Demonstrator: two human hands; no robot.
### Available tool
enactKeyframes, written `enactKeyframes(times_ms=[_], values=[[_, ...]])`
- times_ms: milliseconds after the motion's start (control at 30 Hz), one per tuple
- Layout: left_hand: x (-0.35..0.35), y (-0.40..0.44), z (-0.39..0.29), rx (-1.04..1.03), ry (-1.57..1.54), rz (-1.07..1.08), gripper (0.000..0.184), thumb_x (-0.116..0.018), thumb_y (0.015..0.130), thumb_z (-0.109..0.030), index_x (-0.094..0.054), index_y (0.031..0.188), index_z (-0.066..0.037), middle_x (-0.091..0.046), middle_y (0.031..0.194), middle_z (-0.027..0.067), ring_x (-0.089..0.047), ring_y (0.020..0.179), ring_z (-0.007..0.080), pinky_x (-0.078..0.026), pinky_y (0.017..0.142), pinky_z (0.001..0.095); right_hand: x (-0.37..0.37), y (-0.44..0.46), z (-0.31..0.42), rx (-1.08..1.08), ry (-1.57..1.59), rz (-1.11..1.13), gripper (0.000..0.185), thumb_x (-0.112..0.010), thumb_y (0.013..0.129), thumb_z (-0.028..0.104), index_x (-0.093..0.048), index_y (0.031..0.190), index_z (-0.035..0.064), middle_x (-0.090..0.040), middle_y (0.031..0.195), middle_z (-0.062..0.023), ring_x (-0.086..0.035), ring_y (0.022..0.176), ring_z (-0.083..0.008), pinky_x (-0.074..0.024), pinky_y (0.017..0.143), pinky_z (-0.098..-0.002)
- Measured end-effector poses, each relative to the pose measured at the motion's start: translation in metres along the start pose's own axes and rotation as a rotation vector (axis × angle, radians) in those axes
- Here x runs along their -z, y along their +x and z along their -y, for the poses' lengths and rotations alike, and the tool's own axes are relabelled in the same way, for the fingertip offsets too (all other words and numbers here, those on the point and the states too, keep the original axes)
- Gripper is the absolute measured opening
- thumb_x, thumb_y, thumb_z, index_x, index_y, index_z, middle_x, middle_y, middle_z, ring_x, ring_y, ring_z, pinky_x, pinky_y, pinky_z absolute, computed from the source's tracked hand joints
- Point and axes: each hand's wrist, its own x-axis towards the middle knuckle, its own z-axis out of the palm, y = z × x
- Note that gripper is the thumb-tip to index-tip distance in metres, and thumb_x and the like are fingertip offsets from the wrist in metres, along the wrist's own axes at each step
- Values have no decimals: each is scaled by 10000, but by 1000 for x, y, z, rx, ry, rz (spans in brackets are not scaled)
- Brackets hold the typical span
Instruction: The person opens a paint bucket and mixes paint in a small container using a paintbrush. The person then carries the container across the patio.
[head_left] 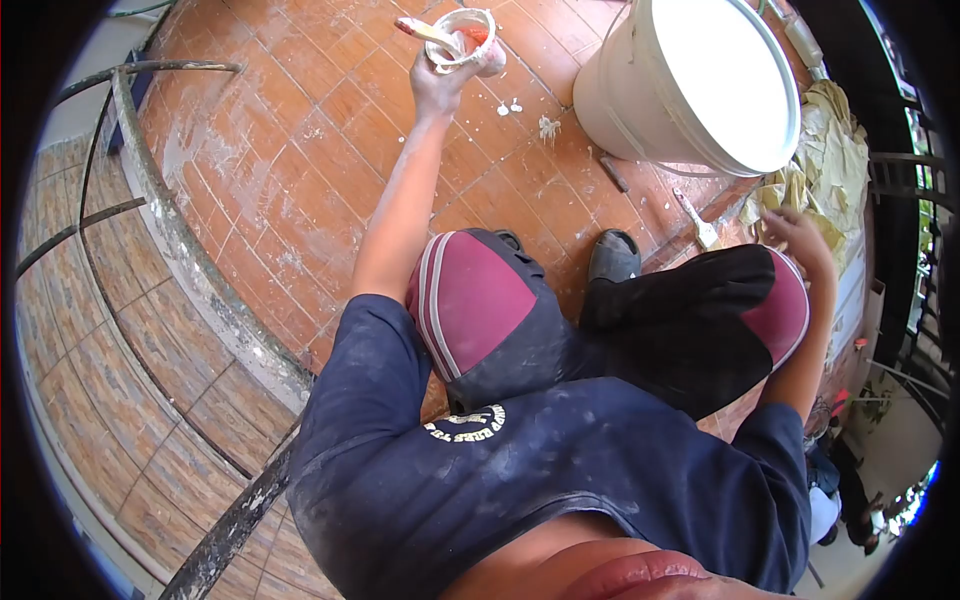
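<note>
While the left hand (440, 90) is closing firmly around a smeared cup (487, 42), 1 brush (428, 34) is leaning inside it, its handle jutting over the rim toward the left. Cup and hand are hovering above the tiled floor (330, 90), ahead of the left knee (475, 305); white residue is coating the cup's inside, with an orange-red patch showing.

Right hand (800, 240) is hanging just past the right knee (775, 310), fingers loosely parted, apparently gripping nothing; whether it is touching the crumpled yellowish sheet (830, 150) nearby, cannot tell. A 2nd brush, white-bristled (704, 232), is lying on the floor near that hand, on its inner side. A big pale bucket (625, 90) is standing beyond, between cup and sheet. Just beside its base, 1 short dark stick (614, 174) is lying. White splashes are dotting the tiles near the cup.
</note>
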Motion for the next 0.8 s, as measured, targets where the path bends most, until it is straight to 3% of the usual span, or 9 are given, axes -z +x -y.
enactKeyframes(times_ms=[100,167,233,367,433,567,633,700,800], values=[[1,9,-37,70,-12,97,621,-881,669,-118,-563,1184,20,-627,1140,93,-597,1068,174,-481,939,330,10,-18,78,91,-100,-94,391,-623,916,376,-644,1081,22,-636,809,-43,-585,717,-120,-457,627,-262],[3,21,-50,-27,34,127,594,-884,674,-172,-580,1147,20,-649,1085,89,-627,1008,166,-517,906,322,6,-30,116,191,-122,-118,383,-624,918,368,-641,1081,22,-639,816,-44,-583,725,-124,-455,642,-261],[2,32,-72,-12,53,186,607,-869,690,-143,-567,1184,38,-637,1126,116,-612,1049,197,-463,973,346,-10,-45,158,385,-169,-78,361,-615,929,347,-634,1071,15,-632,835,-44,-579,766,-121,-456,682,-259],[0,45,-94,-56,128,199,604,-870,694,-152,-573,1181,44,-649,1098,112,-621,1037,198,-471,968,346,-32,-49,185,584,-234,57,361,-618,934,330,-628,1083,1,-627,862,-42,-575,801,-118,-458,714,-257],[3,45,-83,-33,113,211,615,-873,690,-149,-564,1186,46,-646,1106,114,-624,1033,198,-478,959,347,-38,-50,182,639,7,219,367,-624,935,337,-631,1094,6,-623,882,-42,-579,842,-121,-470,744,-264],[23,37,-28,-42,205,121,603,-885,675,-148,-572,1160,27,-647,1104,97,-621,1022,175,-489,934,326,-31,-47,166,495,57,271,401,-662,907,368,-635,1108,21,-635,889,-41,-597,840,-108,-484,738,-246],[24,29,-5,-48,310,83,558,-910,623,-185,-625,1067,-5,-655,1063,80,-622,977,159,-507,857,318,-27,-48,166,481,28,251,426,-675,892,383,-635,1121,25,-639,886,-45,-601,818,-104,-475,715,-242],[41,28,45,-28,292,50,574,-920,595,-202,-628,1047,-3,-647,1036,82,-622,948,170,-512,827,328,-23,-43,160,479,61,222,421,-660,902,381,-633,1129,28,-639,880,-39,-601,816,-99,-455,687,-233],[60,21,90,26,503,43,643,-934,563,-241,-619,1067,5,-621,1026,103,-606,956,218,-504,844,362,-16,-34,154,467,66,246,392,-644,916,363,-632,1125,32,-637,867,-26,-592,804,-89,-436,661,-227]])
